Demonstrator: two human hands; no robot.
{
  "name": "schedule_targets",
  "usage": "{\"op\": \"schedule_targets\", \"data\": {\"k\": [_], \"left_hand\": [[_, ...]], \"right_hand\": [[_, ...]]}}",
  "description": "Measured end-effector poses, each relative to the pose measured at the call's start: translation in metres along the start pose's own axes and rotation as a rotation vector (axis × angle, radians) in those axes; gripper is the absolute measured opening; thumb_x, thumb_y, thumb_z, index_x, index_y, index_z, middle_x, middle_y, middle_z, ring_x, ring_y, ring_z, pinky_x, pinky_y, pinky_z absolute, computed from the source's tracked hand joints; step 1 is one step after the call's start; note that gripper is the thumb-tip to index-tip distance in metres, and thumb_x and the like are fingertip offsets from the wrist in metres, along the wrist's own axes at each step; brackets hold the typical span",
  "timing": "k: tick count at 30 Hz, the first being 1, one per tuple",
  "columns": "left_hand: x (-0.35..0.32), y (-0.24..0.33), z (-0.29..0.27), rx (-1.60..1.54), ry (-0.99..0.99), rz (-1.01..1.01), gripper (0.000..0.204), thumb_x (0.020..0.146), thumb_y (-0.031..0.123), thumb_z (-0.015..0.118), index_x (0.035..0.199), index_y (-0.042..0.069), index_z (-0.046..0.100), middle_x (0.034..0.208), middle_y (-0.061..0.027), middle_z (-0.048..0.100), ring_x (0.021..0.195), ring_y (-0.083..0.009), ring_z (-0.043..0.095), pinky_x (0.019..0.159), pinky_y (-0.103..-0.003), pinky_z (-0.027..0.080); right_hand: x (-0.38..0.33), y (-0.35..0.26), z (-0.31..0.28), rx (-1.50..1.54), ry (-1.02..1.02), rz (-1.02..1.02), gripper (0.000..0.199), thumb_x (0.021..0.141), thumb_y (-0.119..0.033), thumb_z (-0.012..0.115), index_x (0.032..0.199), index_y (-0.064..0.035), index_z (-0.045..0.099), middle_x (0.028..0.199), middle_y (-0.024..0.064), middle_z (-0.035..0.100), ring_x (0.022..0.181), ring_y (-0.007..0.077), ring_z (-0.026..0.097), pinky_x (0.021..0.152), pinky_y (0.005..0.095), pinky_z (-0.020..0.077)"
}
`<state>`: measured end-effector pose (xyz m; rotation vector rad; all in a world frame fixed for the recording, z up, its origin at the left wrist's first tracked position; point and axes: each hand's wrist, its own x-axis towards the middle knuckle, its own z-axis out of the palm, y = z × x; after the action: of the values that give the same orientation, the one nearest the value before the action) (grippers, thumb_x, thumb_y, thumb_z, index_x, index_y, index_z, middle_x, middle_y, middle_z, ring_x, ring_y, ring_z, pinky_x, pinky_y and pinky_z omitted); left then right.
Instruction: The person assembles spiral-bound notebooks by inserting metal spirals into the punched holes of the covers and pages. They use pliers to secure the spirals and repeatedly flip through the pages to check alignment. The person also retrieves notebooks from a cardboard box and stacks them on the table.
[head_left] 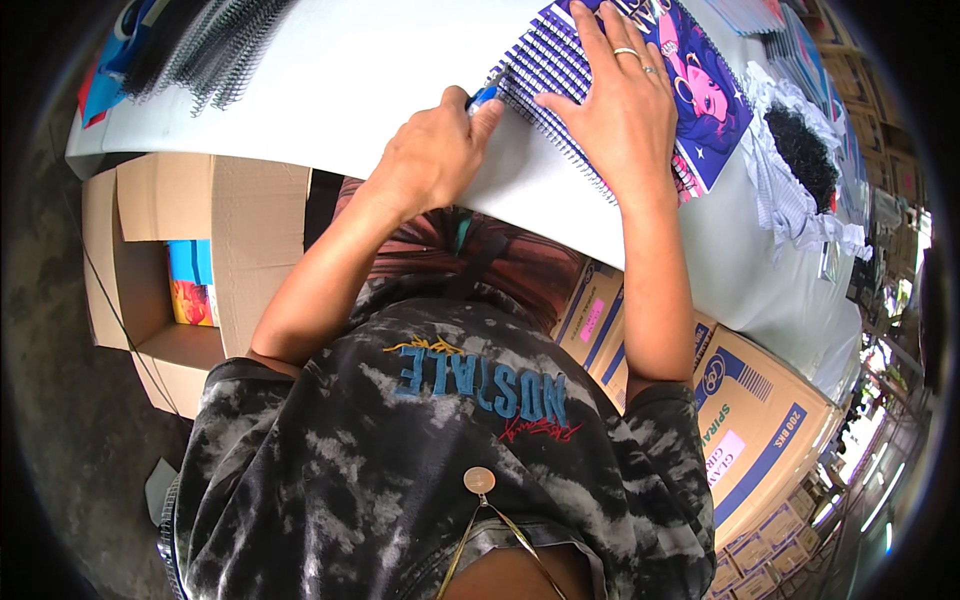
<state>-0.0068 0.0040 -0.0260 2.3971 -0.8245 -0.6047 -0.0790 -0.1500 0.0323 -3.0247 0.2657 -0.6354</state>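
My left hand [432, 155] is closed around a blue-handled hand tool [484, 97] with a narrow dark tip. The tip is at the bound edge of several overlapping spiral notebooks [712, 120], near their left corner. Most of the tool is hidden in my fist, so its exact kind does not show. My right hand [625, 110], wearing a ring, lies flat on the notebooks with fingers stretched and thumb out to the left. The top cover is purple with a pink and violet drawn figure; dark coils run along the slanting edges.
Loose black binding coils [215, 50] lie on the white table [330, 90] at the far left. Crumpled white paper [765, 185] cradles a black tangle [803, 155] at right. An open cardboard box [240, 250] stands left; closed cartons [755, 430] sit below right.
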Motion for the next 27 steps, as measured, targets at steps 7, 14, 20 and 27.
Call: {"op": "schedule_targets", "data": {"k": [7, 14, 20, 27], "left_hand": [[-0.002, -0.011, -0.014, -1.611, -0.673, -0.309, 0.052, 0.094, 0.049, 0.032, 0.107, 0.003, 0.053, 0.084, -0.0107, 0.057, 0.073, -0.0216, 0.062, 0.062, -0.031, 0.054], [0.002, -0.012, -0.003, -0.218, -0.13, -0.063, 0.053, 0.093, 0.049, 0.034, 0.101, 0.0, 0.053, 0.071, -0.0082, 0.054, 0.066, -0.0165, 0.058, 0.052, -0.029, 0.046], [-0.004, -0.007, -0.019, -1.47, -0.593, -0.411, 0.058, 0.094, 0.049, 0.026, 0.105, -0.001, 0.052, 0.069, -0.0046, 0.052, 0.058, -0.0182, 0.055, 0.057, -0.035, 0.053], [0.0, 0.001, -0.008, 0.18, -0.069, -0.044, 0.06, 0.094, 0.051, 0.03, 0.104, -0.005, 0.052, 0.069, -0.0089, 0.056, 0.065, -0.0163, 0.059, 0.054, -0.032, 0.049]], "right_hand": [[0.001, -0.006, 0.001, -0.058, 0.017, 0.013, 0.082, 0.054, -0.021, 0.081, 0.123, -0.0027, 0.042, 0.127, 0.0178, 0.043, 0.118, 0.0328, 0.04, 0.1, 0.0416, 0.0315], [0.001, -0.013, 0.007, -0.135, 0.011, 0.034, 0.085, 0.054, -0.019, 0.081, 0.125, -0.0007, 0.039, 0.129, 0.0197, 0.04, 0.121, 0.0332, 0.037, 0.101, 0.0416, 0.0285], [-0.001, -0.014, 0.009, -0.065, 0.025, 0.053, 0.084, 0.056, -0.018, 0.08, 0.126, 0.0006, 0.037, 0.131, 0.0207, 0.038, 0.123, 0.0338, 0.035, 0.102, 0.0427, 0.027], [-0.003, -0.016, 0.015, -0.132, 0.025, 0.059, 0.089, 0.055, -0.02, 0.08, 0.128, 0.0026, 0.034, 0.133, 0.0223, 0.035, 0.125, 0.0355, 0.031, 0.105, 0.0445, 0.0227]]}}
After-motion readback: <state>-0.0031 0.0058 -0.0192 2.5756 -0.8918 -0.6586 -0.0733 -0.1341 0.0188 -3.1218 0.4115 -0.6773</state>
